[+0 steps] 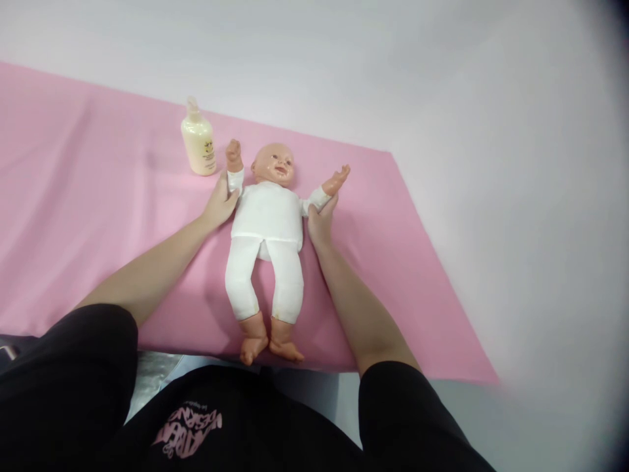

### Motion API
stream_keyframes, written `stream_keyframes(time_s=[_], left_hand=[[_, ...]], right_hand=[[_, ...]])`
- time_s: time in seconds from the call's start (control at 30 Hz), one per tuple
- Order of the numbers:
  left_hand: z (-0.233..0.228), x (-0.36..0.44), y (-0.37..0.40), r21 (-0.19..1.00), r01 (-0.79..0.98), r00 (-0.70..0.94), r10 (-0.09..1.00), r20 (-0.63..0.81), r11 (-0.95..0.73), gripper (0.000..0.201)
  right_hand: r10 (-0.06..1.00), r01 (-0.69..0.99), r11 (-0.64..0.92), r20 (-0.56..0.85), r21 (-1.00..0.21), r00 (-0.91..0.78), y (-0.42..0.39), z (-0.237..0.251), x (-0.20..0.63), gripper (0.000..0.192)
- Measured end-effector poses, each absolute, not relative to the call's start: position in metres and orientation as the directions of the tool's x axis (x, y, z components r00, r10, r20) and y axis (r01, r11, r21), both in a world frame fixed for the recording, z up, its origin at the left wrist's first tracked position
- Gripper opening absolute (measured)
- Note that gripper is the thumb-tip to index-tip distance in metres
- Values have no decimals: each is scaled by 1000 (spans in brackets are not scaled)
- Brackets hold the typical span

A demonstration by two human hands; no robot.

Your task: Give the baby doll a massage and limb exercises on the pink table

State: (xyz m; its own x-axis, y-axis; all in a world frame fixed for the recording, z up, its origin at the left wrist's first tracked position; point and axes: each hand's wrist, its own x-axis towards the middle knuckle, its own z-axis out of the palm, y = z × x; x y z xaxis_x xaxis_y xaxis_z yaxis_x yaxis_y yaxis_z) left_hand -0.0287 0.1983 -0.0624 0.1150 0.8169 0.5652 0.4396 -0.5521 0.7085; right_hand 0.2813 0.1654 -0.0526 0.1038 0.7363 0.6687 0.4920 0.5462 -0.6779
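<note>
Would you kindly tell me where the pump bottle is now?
In the head view, the pump bottle stands on the pink cloth, left of the baby doll and just beyond the left hand.

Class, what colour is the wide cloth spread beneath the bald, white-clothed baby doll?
The wide cloth beneath the doll is pink, clearest in the head view.

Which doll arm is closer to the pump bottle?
The arm held by the person's left hand, beside the bottle; the other arm, held by the right hand, is farther away.

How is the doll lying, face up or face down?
Face up. The doll shows its face and chest; the left hand and right hand hold its arms.
</note>
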Motion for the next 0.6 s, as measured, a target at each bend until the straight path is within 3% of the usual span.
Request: stream_keyframes(time_s=[0.2,0.37,0.6], left_hand=[[-57,-28,194,624,514,229,795,562,-589,54],[-59,-27,193,482,642,331,782,528,-596,64],[-59,-28,192,526,619,306,796,523,-583,69]], right_hand=[[844,454,433,527,-778,98,174,-77,288,58],[809,493,520,587,-698,-24,176,-77,286,54],[821,477,505,571,-719,-9,173,-73,286,57]])
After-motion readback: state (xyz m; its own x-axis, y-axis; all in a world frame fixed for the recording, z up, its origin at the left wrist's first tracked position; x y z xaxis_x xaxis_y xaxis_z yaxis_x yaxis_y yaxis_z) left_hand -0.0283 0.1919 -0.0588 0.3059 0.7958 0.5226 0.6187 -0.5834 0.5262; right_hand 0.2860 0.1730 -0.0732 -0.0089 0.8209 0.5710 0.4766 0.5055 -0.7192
